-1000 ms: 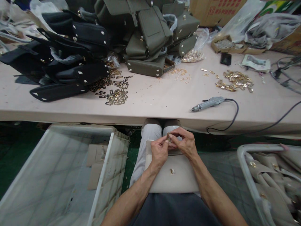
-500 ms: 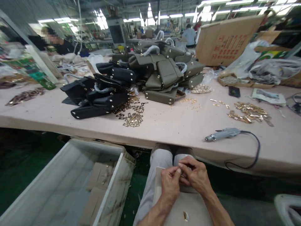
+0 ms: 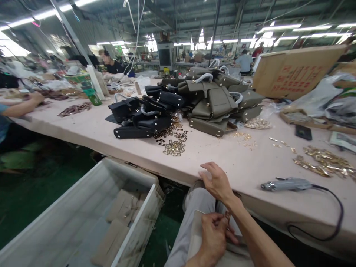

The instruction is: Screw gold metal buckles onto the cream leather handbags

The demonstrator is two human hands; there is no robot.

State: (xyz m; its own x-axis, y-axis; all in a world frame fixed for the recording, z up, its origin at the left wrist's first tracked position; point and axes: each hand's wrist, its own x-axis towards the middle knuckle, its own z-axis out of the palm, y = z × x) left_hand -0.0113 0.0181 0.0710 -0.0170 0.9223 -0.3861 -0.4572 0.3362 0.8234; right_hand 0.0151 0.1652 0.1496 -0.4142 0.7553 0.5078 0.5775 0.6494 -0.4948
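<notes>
On my lap lies a beige bag panel (image 3: pixel 195 237). My left hand (image 3: pixel 213 233) is closed at the panel's upper part, thumb and fingers pinched together. Something small and coppery shows at the fingertips, too unclear to name. My right hand (image 3: pixel 216 181) is raised over the table's front edge, fingers apart, with nothing visible in it. Up and left of it on the table, a pile of rectangular metal fittings (image 3: pixel 174 148) lies in front of black handbags (image 3: pixel 133 132). Olive handbags (image 3: pixel 207 127) are heaped beside these.
A grey electric screwdriver (image 3: pixel 286 184) with a cable lies at right, near gold metal parts (image 3: pixel 326 161). A white bin (image 3: pixel 151 196) holding beige panels stands at lower left. A cardboard box (image 3: pixel 294 72) is behind. Another person's hand (image 3: pixel 36 98) is at the far left.
My right hand has left the panel and moved up and forward to the table edge, its fingers spreading. My left hand stays at the panel. The view has turned left.
</notes>
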